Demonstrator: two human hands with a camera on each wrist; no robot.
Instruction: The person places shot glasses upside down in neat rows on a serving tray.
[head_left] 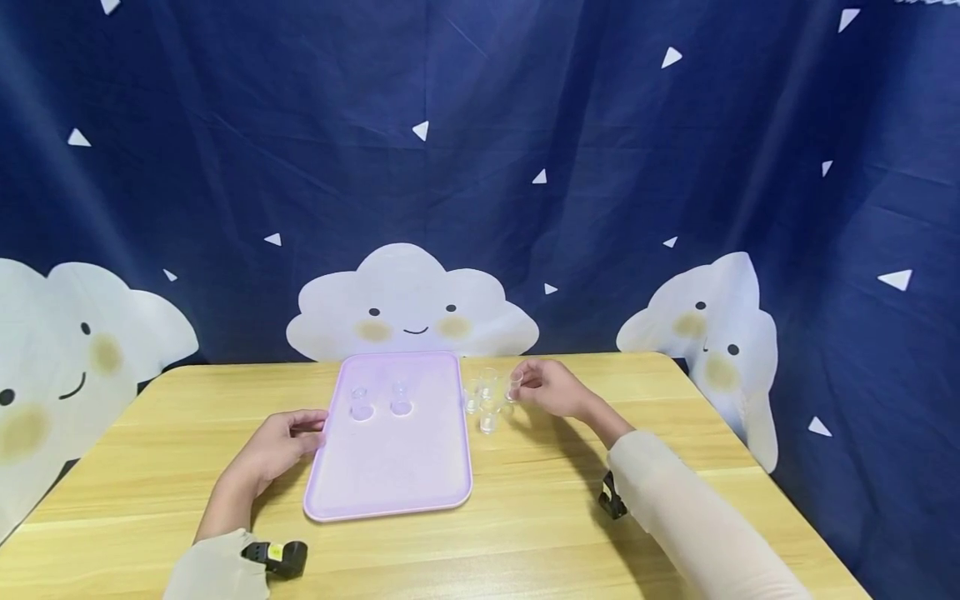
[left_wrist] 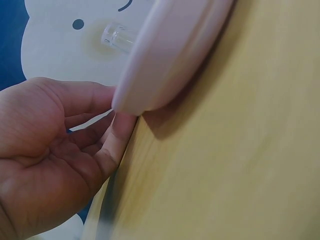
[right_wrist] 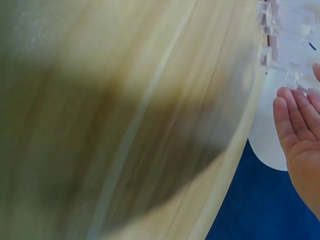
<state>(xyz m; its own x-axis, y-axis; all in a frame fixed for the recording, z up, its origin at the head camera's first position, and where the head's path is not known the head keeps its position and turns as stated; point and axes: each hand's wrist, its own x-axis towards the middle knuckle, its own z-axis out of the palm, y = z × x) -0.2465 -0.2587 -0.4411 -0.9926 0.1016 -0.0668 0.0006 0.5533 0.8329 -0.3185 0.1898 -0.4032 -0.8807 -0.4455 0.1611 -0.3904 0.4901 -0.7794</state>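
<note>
A lilac tray [head_left: 390, 467] lies on the wooden table, and two small clear cups, one on the left [head_left: 362, 408] and one on the right [head_left: 401, 404], stand on its far half. My left hand [head_left: 277, 450] holds the tray's left rim; in the left wrist view its fingers [left_wrist: 120, 132] and thumb meet at the edge. Right of the tray, my right hand [head_left: 551, 387] pinches a small clear cup [head_left: 514, 385] between thumb and fingers. Several similar cups [head_left: 488, 422] stand close together between that hand and the tray. The right wrist view catches only part of the hand [right_wrist: 305, 135].
Behind the table [head_left: 585, 550] hangs a dark blue curtain [head_left: 480, 150] with white clouds and triangles. Small black cameras sit at the left cuff [head_left: 281, 557] and the right cuff [head_left: 611, 496].
</note>
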